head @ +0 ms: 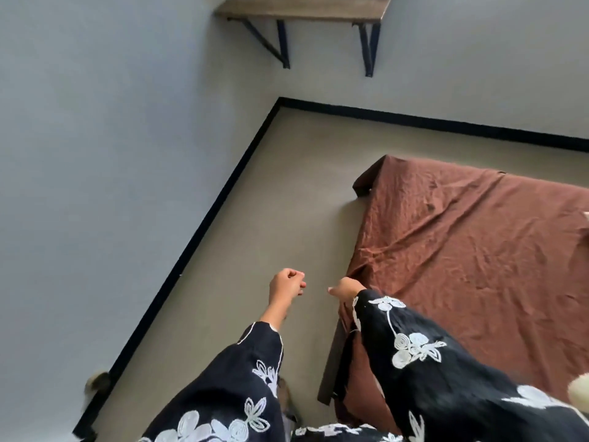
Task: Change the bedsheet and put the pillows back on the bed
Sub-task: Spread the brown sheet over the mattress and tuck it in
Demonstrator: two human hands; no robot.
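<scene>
Two sleeves (430,371), black with white stitched flowers, reach out from the bottom of the view at the near left corner of the bed (330,371). The brown bedsheet (478,250) lies spread over the top of the bed, creased all across, and hangs down its near left side over a dark frame.

The right hand (347,287) is at the sheet's left edge, where the cloth rises in a small ridge up to the knuckles. One digit points away from the bed; the rest are hidden under the hand, so I cannot tell whether it grips the cloth or only touches it. The left hand (287,282) hangs just left of it, off the bed and above the floor (271,202), with its fingers curled tight into a fist and nothing showing inside it.

At the right edge of the view, on the bed, a pale soft shape (580,390) shows only in part; too little to name.

Beyond the bed's far left corner, the beige floor runs to a black skirting board (204,224) at the foot of grey walls (111,122). High on the wall past the head of the bed, a wooden shelf (302,9) sits on dark brackets.
</scene>
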